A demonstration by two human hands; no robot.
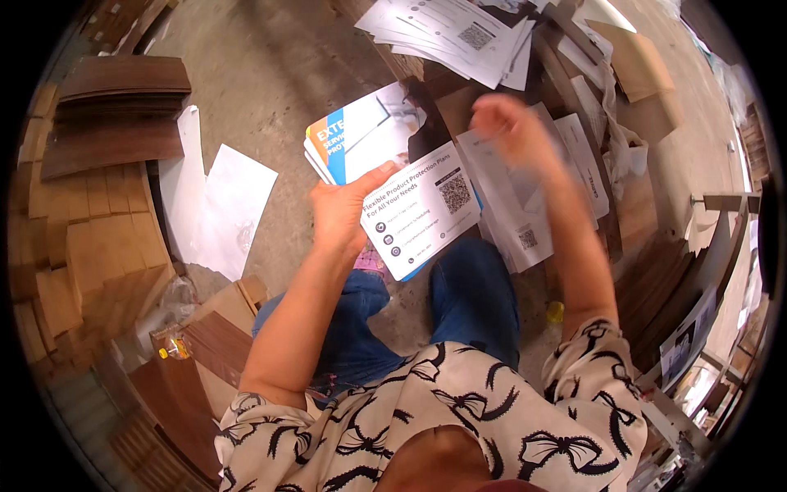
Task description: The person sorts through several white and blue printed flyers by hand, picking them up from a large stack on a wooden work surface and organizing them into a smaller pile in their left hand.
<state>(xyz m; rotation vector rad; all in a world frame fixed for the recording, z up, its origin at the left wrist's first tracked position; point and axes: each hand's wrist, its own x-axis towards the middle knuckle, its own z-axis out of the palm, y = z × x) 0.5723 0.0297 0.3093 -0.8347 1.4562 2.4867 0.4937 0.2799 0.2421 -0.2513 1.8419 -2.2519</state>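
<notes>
My left hand (343,211) is closed on a bundle of printed leaflets (422,238), its thumb pressed on top. The front leaflet is white, with dark text and a square code. Behind it, part of the same bundle, sticks out a colourful leaflet (373,131) with blue and orange stripes and a photo. My right hand (510,131), smeared by motion, is raised to the right of the bundle. Just below it is a pale, see-through-looking sheet (512,217), also blurred. Whether my right hand touches this sheet, I cannot tell.
A fanned pile of white printed sheets (459,37) lies ahead. Brown boards (123,111) are stacked at the left, above cardboard pieces (106,230). White paper (238,205) lies on the concrete floor. A small bottle with a yellow cap (175,348) is at the lower left.
</notes>
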